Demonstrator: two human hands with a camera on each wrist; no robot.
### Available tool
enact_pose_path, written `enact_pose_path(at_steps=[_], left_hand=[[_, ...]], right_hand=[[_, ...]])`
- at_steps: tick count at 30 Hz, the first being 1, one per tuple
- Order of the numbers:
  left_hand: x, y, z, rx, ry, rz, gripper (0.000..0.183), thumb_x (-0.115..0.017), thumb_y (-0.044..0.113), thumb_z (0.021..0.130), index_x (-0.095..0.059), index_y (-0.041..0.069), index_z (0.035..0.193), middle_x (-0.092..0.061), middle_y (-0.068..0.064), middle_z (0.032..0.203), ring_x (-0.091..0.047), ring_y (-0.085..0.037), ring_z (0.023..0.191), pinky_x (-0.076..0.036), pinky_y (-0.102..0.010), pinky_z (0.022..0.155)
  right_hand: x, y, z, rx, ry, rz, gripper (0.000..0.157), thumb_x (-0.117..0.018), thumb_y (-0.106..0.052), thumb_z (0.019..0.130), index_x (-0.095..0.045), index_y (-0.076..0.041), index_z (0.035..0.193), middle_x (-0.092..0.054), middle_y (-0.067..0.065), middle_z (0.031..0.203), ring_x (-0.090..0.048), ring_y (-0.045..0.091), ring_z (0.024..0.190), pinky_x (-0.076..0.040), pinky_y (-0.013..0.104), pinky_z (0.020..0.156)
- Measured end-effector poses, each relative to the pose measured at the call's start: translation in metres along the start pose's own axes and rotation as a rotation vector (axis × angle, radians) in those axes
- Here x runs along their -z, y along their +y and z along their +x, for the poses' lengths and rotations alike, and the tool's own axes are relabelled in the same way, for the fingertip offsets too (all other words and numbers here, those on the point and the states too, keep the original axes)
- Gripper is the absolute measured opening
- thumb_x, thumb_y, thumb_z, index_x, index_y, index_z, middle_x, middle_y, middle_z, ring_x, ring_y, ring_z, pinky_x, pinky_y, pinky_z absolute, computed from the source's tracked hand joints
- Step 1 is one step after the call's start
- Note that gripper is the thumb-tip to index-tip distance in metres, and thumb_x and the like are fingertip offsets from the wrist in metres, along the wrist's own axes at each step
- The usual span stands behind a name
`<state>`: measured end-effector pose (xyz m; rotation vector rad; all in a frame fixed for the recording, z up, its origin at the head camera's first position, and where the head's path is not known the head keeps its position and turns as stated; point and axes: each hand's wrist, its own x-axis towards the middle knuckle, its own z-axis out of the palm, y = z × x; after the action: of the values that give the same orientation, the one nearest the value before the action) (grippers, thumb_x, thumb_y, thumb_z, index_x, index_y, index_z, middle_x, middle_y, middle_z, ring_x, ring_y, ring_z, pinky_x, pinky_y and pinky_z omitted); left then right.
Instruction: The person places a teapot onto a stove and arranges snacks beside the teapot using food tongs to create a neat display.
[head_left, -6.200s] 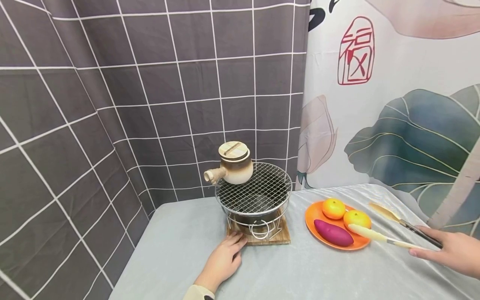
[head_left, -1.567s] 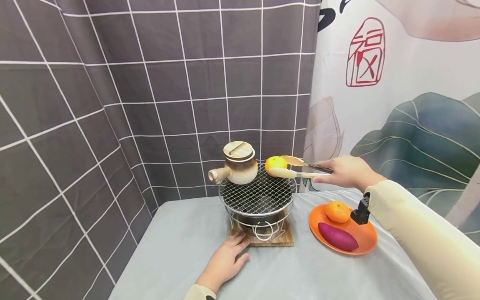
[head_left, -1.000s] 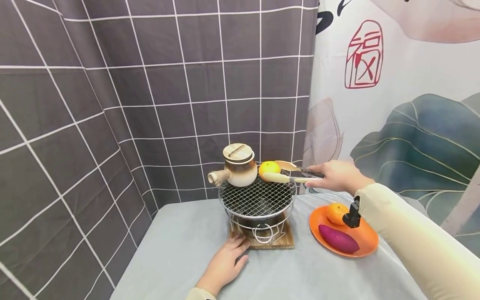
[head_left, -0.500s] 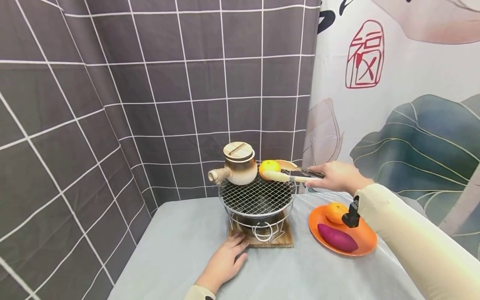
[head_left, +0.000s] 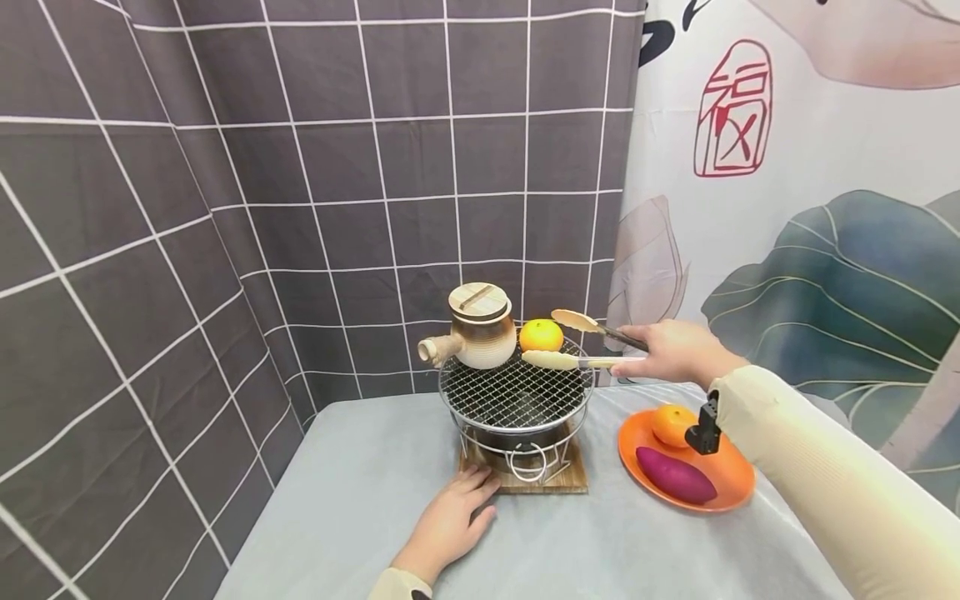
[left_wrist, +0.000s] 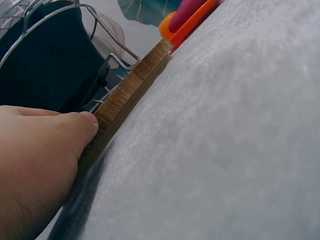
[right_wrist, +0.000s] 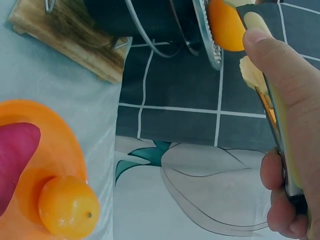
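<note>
My right hand [head_left: 678, 350] grips a pair of tongs [head_left: 553, 360] by its arms. The pale tong tips stand spread apart, one in front of a mandarin orange [head_left: 542, 333] and one at its right. That mandarin sits on the round wire grill [head_left: 517, 400], just right of a lidded clay pot [head_left: 483, 340] with a side handle. The right wrist view shows my thumb on one tong arm and curled fingers on the other. My left hand [head_left: 450, 518] rests its fingers on the front left edge of the wooden board [left_wrist: 127, 95] under the stove.
An orange plate [head_left: 735, 492] right of the stove bears a second mandarin [head_left: 670, 423], partly hidden by the wrist camera, and a purple sweet potato [head_left: 677, 475]. A grey grid curtain [head_left: 337, 167] hangs close behind the grill. Grey cloth [head_left: 345, 467] covers the table.
My right hand has carried one mandarin from the plate to the grill with the tongs. The tong tips have since spread away from it. My left hand has stayed at the board.
</note>
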<state>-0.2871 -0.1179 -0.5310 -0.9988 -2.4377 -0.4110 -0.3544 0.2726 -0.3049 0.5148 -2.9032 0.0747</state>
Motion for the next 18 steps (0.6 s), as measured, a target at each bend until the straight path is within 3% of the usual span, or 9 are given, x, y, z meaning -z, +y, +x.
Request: enact_pose_path(at_steps=[8,14,18], left_hand=[[0.001,-0.001,0.001,0.015,-0.017,-0.007,0.040,-0.069,0.024,0.093,-0.069,0.009,0.130,-0.063,-0.012,0.137,-0.057,-0.032,0.130,-0.047,-0.046,0.110],[0.001,0.003,0.002,0.020,-0.025,-0.013,0.040,-0.069,0.022,0.093,-0.069,0.008,0.130,-0.063,-0.013,0.137,-0.057,-0.033,0.130,-0.047,-0.046,0.109],[0.000,0.001,0.001,0.022,-0.018,-0.013,0.040,-0.069,0.022,0.093,-0.069,0.008,0.130,-0.063,-0.012,0.138,-0.057,-0.032,0.130,-0.047,-0.046,0.110]], right_hand=[[0.012,0.010,-0.012,-0.057,0.009,0.010,0.101,-0.060,-0.083,0.076,-0.053,-0.011,0.148,-0.071,0.022,0.117,-0.068,0.038,0.098,-0.057,0.057,0.074],[0.021,0.035,-0.031,-0.128,-0.002,0.007,0.108,-0.058,-0.087,0.073,-0.052,-0.009,0.147,-0.072,0.019,0.102,-0.066,0.031,0.085,-0.057,0.054,0.064],[0.023,0.051,-0.047,-0.158,-0.010,-0.007,0.108,-0.059,-0.085,0.075,-0.050,-0.005,0.147,-0.069,0.028,0.111,-0.067,0.036,0.087,-0.058,0.055,0.064]])
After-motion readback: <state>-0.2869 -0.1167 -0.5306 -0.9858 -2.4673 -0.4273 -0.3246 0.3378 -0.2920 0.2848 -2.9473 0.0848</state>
